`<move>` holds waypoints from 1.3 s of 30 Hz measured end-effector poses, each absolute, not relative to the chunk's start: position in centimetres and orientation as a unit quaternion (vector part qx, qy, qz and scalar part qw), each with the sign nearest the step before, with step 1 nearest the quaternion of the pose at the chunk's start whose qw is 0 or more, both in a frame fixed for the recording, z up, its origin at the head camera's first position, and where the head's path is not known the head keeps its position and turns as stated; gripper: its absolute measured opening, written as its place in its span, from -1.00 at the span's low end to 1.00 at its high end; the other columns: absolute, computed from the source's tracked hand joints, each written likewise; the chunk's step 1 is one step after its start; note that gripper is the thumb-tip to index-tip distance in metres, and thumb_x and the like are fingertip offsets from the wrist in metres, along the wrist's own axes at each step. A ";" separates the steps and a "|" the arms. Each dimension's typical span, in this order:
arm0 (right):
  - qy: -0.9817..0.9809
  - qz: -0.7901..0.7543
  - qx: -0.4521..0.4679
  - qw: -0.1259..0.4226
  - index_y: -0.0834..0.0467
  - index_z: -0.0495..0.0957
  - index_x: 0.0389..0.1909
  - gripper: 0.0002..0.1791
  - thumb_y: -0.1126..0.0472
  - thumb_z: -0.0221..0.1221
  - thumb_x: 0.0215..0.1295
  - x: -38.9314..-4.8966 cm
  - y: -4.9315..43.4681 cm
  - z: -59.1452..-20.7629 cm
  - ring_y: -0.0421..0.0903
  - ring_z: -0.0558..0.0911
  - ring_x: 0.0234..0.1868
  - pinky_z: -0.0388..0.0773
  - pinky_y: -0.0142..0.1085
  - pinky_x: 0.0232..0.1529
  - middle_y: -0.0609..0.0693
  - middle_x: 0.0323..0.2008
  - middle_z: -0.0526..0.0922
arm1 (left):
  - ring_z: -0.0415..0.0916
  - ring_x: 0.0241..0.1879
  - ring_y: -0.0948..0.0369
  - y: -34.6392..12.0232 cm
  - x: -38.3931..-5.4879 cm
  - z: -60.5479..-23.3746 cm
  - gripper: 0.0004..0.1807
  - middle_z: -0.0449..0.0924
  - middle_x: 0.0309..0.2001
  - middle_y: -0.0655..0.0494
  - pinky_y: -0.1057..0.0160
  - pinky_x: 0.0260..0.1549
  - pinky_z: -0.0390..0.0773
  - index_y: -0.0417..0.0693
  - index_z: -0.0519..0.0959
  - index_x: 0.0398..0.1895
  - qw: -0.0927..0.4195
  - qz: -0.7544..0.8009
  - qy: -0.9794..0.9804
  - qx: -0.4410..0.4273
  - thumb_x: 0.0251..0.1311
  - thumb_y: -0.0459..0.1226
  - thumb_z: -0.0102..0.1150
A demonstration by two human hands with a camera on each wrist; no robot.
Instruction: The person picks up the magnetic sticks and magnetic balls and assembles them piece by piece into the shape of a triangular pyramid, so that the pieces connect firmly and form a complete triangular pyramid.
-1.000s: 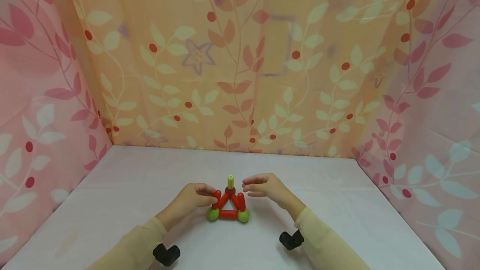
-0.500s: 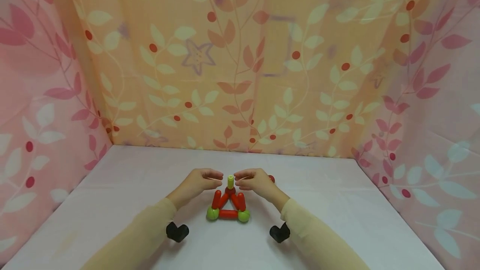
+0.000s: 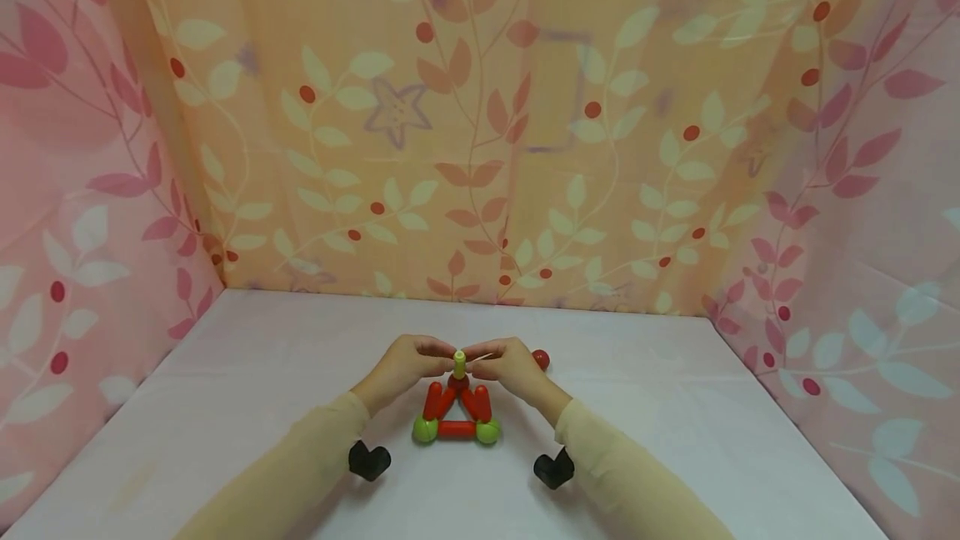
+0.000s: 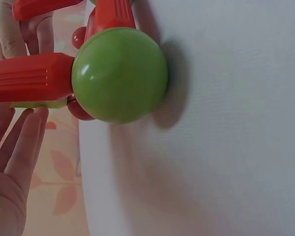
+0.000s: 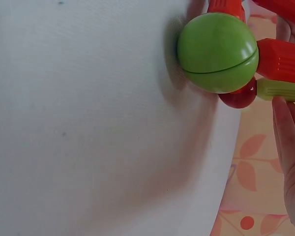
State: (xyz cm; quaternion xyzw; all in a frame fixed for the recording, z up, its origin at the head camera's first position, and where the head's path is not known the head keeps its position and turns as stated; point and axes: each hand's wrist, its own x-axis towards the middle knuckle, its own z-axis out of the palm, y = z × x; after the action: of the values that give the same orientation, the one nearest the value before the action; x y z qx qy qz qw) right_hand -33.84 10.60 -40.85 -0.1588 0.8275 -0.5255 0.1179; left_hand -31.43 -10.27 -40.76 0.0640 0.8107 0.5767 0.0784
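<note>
A triangular frame of red rods [image 3: 457,429] stands on the table, with green balls [image 3: 425,428] [image 5: 218,52] at its two near corners and a red ball [image 3: 458,382] at the far one. Short red rods [image 3: 482,403] rise from the green balls. A yellow-green rod [image 3: 460,363] stands upright on the far red ball. My left hand [image 3: 405,361] touches that rod from the left with fairly straight fingertips. From the right my right hand [image 3: 510,363] reaches it the same way; its fingertips meet the rod in the right wrist view. Some thumb contact is hidden.
A loose red ball [image 3: 541,359] lies on the white table [image 3: 600,357] just behind my right hand. Patterned cloth [image 3: 480,148] hangs at the back and both sides. Black wrist mounts [image 3: 370,460] hang below the sleeves.
My left hand has left the left upright red rod and moved up and right to the yellow-green rod. My right hand has moved left to it, uncovering the loose red ball.
</note>
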 end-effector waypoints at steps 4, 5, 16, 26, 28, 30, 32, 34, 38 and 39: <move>0.833 -0.519 -0.159 0.106 0.11 0.71 0.01 -0.71 0.19 0.28 0.29 -33.7 10.5 -41.0 -0.16 0.68 -0.14 0.67 -0.18 0.01 0.07 -0.11 0.78 | 0.69 -0.10 0.16 -10.0 -31.5 -40.9 -0.77 0.74 -0.10 0.08 -0.06 0.16 0.55 -0.08 0.71 -0.10 0.071 0.581 0.809 0.054 0.23 -0.20 0.32; 0.834 -0.518 -0.159 0.105 0.11 0.72 0.01 -0.71 0.19 0.28 0.29 -33.6 10.5 -41.0 -0.16 0.68 -0.13 0.67 -0.18 0.01 0.06 -0.12 0.79 | 0.69 -0.11 0.16 -10.0 -31.5 -40.9 -0.77 0.75 -0.11 0.09 -0.07 0.16 0.55 -0.07 0.72 -0.10 0.070 0.578 0.811 0.051 0.23 -0.19 0.32; 0.823 -0.535 -0.160 0.108 0.17 0.71 0.01 -0.71 0.18 0.27 0.31 -33.1 10.5 -40.8 -0.08 0.72 -0.07 0.66 -0.15 0.05 0.12 -0.08 0.77 | 0.68 -0.11 0.18 -10.0 -31.2 -40.9 -0.78 0.77 -0.17 0.13 -0.10 0.16 0.53 0.00 0.76 -0.16 0.068 0.562 0.822 0.059 0.20 -0.13 0.36; 0.802 -0.557 -0.168 0.134 0.20 0.67 0.07 -0.67 0.17 0.25 0.35 -33.2 11.0 -41.3 -0.02 0.73 -0.02 0.65 -0.17 0.05 0.12 -0.03 0.75 | 0.66 -0.10 0.17 -10.2 -30.9 -41.0 -0.74 0.74 -0.10 0.15 -0.03 0.12 0.58 0.02 0.74 -0.08 0.072 0.549 0.831 0.056 0.22 -0.11 0.34; 0.794 -0.563 -0.175 0.147 0.23 0.62 0.13 -0.60 0.10 0.23 0.37 -33.2 11.6 -41.3 -0.02 0.73 0.01 0.65 -0.15 0.05 0.14 0.04 0.72 | 0.67 -0.06 0.13 -10.7 -30.8 -40.9 -0.67 0.72 -0.03 0.12 0.00 0.12 0.59 -0.02 0.70 -0.01 0.082 0.556 0.824 0.067 0.24 -0.09 0.31; 0.787 -0.566 -0.181 0.164 0.26 0.57 0.19 -0.52 0.05 0.23 0.37 -33.2 12.5 -41.3 -0.02 0.73 0.02 0.65 -0.14 0.05 0.20 0.12 0.67 | 0.68 -0.03 0.09 -11.6 -30.6 -40.8 -0.59 0.69 0.04 0.03 0.03 0.11 0.61 -0.08 0.65 0.09 0.096 0.565 0.815 0.085 0.26 -0.08 0.29; 0.780 -0.569 -0.186 0.182 0.29 0.54 0.21 -0.47 0.03 0.24 0.36 -33.2 13.5 -41.3 -0.03 0.73 0.02 0.65 -0.14 0.05 0.25 0.17 0.62 | 0.68 0.01 0.07 -12.6 -30.3 -40.7 -0.51 0.66 0.10 -0.06 0.05 0.09 0.62 -0.16 0.57 0.18 0.118 0.570 0.807 0.106 0.29 -0.08 0.27; 0.774 -0.568 -0.193 0.203 0.32 0.54 0.20 -0.46 0.06 0.28 0.32 -33.1 14.4 -41.2 -0.05 0.73 0.02 0.65 -0.15 0.04 0.27 0.18 0.61 | 0.67 0.02 0.08 -13.6 -29.9 -40.4 -0.48 0.65 0.11 -0.10 0.06 0.09 0.62 -0.20 0.54 0.22 0.142 0.566 0.803 0.124 0.28 -0.10 0.28; 0.781 -0.541 -0.222 0.220 0.30 0.60 0.14 -0.50 0.12 0.35 0.24 -32.7 15.3 -41.1 -0.13 0.72 -0.01 0.66 -0.24 0.03 0.16 0.05 0.71 | 0.65 -0.01 0.17 -14.5 -29.2 -40.2 -0.48 0.69 0.05 -0.01 0.09 0.10 0.61 -0.21 0.57 0.19 0.171 0.538 0.813 0.142 0.21 -0.14 0.35; 0.783 -0.535 -0.230 0.221 0.29 0.61 0.12 -0.51 0.13 0.36 0.23 -32.7 15.3 -41.1 -0.15 0.71 -0.02 0.66 -0.26 0.03 0.12 0.02 0.74 | 0.64 -0.02 0.19 -14.6 -29.1 -40.3 -0.49 0.70 0.02 0.01 0.10 0.10 0.61 -0.20 0.58 0.17 0.174 0.533 0.815 0.146 0.20 -0.15 0.36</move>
State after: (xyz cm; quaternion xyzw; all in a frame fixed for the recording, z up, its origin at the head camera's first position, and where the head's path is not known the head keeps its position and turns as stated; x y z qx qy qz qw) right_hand -32.65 15.29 -41.07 -0.2301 0.7827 -0.5345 0.2206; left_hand -29.09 -14.56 -40.27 0.1455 0.8153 0.5327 0.1744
